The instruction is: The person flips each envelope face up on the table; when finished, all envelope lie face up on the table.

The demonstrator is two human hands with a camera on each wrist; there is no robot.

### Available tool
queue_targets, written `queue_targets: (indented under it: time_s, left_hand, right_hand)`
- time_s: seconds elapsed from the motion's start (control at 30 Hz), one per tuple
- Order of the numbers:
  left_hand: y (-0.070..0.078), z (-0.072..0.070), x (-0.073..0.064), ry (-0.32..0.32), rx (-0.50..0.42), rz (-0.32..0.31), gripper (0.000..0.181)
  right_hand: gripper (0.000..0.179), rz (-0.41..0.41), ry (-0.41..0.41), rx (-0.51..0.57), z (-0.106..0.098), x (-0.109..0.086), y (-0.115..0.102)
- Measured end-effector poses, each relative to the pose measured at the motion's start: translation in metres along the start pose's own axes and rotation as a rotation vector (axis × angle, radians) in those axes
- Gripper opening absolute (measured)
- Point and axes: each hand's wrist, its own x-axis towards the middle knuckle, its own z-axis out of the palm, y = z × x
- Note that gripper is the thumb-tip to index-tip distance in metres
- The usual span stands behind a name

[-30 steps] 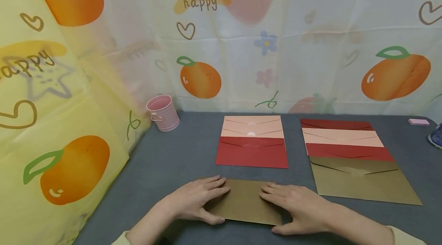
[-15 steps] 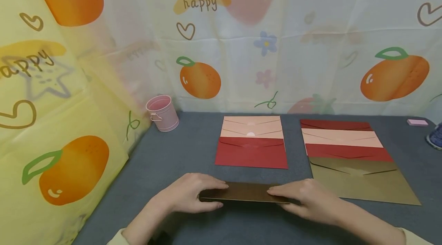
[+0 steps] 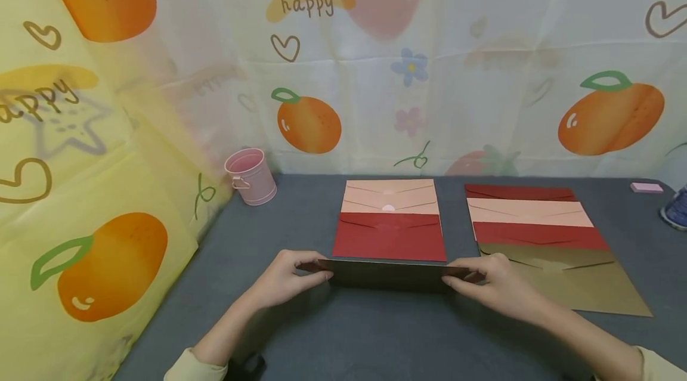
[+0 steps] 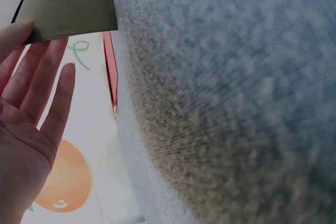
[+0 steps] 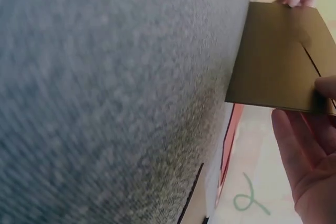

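Observation:
Both hands hold a gold-brown envelope (image 3: 389, 275) by its two short ends, tilted up on its long edge above the table. My left hand (image 3: 279, 279) pinches the left end between thumb and fingers. The right end is pinched the same way by my right hand (image 3: 496, 285). In the left wrist view the envelope (image 4: 76, 6) shows a flap line near the thumb. From the right wrist view, its face (image 5: 273, 51) and flap slit are visible. Just behind it lie a red envelope (image 3: 389, 238) and overlapping pink envelopes (image 3: 389, 191).
To the right, dark red, pink, red and gold envelopes (image 3: 596, 288) overlap in a column on the grey table (image 3: 365, 339). A pink bucket (image 3: 251, 175) stands back left. At the far right are a small pink block (image 3: 646, 188) and a blue object (image 3: 675, 211), partly cut off.
The envelope lay nearly flat near the front, then was lifted and tilted upright. Both hands moved it away from the body, towards the middle red envelope, changing to pinches at its ends.

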Motion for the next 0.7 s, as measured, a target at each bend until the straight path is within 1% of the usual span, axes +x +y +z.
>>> queue_targets:
  time_s: [0.07,0.13,0.27,0.33,0.4,0.53,0.6,0.7]
  left_hand:
    - [-0.002,0.001,0.001,0.017,-0.001,-0.034,0.001]
    - [-0.004,0.003,0.003,0.027,0.002,-0.054,0.005]
    - [-0.006,0.006,0.006,0.026,-0.001,-0.088,0.007]
    - [-0.007,0.008,0.006,0.018,-0.004,-0.099,0.005]
    - [-0.007,0.009,0.007,0.008,-0.007,-0.108,0.004]
    - [-0.008,0.01,0.008,0.004,-0.015,-0.122,0.006]
    - [-0.009,0.011,0.008,0.007,-0.024,-0.138,0.005]
    - [-0.011,0.012,0.009,0.014,-0.044,-0.167,0.004]
  right_hand:
    - [0.01,0.064,-0.009,0.01,-0.002,0.002,0.001]
    - [0.01,0.118,-0.015,0.023,-0.003,0.003,0.001]
    - [0.01,0.185,-0.034,0.022,-0.004,0.005,0.003]
    - [0.009,0.197,-0.045,0.008,-0.004,0.005,0.005]
    - [0.007,0.191,-0.054,-0.014,-0.003,0.005,0.007]
    - [0.006,0.149,-0.066,-0.063,-0.002,0.005,0.012]
    - [0.006,0.142,-0.067,-0.084,-0.001,0.005,0.013]
    - [0.006,0.192,-0.066,-0.086,-0.001,0.006,0.015]
